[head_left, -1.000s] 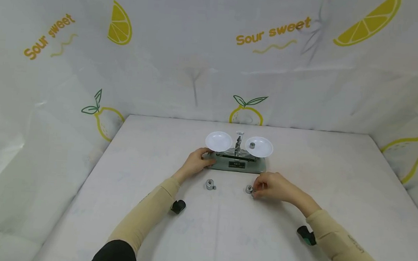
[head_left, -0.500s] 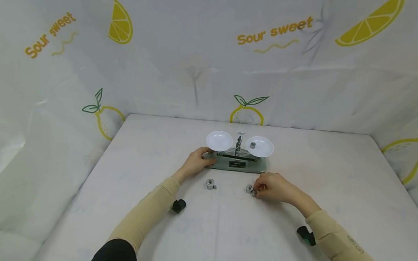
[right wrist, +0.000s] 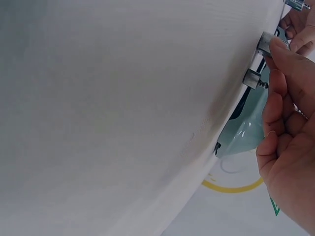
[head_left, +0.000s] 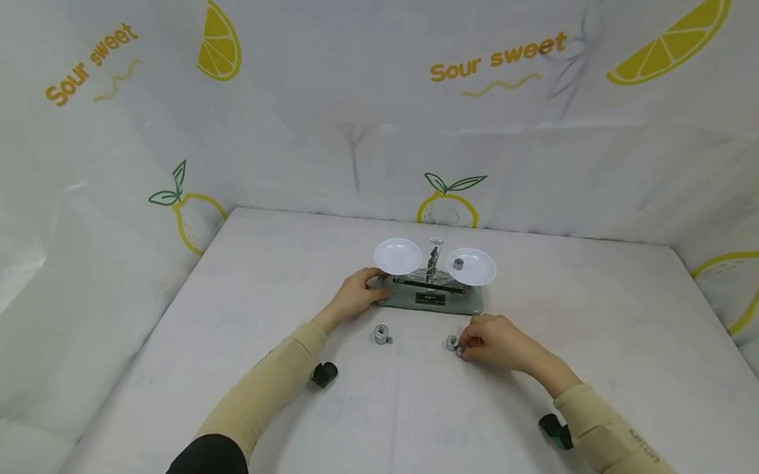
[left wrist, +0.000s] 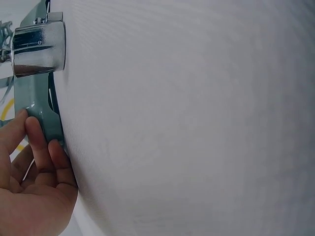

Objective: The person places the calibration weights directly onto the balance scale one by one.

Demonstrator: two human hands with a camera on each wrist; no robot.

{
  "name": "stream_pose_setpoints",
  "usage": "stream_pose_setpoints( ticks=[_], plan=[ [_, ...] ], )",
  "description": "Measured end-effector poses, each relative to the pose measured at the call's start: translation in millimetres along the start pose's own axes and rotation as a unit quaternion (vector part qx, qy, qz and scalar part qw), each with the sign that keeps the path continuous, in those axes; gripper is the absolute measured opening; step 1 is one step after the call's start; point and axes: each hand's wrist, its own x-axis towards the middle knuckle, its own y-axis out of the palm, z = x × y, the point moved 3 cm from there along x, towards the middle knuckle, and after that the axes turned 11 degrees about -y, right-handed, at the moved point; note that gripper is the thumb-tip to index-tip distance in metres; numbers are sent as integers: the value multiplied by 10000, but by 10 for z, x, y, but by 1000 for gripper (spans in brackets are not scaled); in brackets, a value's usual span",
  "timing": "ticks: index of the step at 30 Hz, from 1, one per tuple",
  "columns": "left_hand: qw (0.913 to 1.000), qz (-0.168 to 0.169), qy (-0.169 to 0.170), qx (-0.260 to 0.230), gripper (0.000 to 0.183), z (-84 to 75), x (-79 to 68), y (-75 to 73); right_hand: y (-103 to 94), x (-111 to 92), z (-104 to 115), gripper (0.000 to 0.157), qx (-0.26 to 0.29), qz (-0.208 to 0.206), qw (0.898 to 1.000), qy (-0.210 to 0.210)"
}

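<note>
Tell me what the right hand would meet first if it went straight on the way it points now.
The right hand, pinching the small weight, would probably meet the knobbed metal weight first, just to its left; depth there is hard to judge.

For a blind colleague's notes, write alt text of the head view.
A person's left grip holds the left end of a grey-green balance scale, while the right grip curls at two small silver metal weights. Another silver weight sits in the scale's right round white pan.
</note>
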Motion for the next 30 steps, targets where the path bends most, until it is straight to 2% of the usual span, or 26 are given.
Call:
stream_pose_setpoints(
  ticks=[5, 13, 23, 30],
  plan=[
    [10000, 18, -17, -11, 49, -13, -1, -2, 11, 3, -1, 10, -275, -67, 9995, -142],
    [10000, -34, -61, 59, 50, -21, -6, -10, 1, -10, -7, 10, -219, -262, 9989, -308],
    [10000, -43, -32, 63, 49, -34, -23, -14, -87, -66, -17, 7, 803, -320, 9961, 160],
    [9999, -74, 34, 133, 48, -14, -17, 7, -137, -74, -10, 9, 1086, -325, 9931, 294]
  ],
)
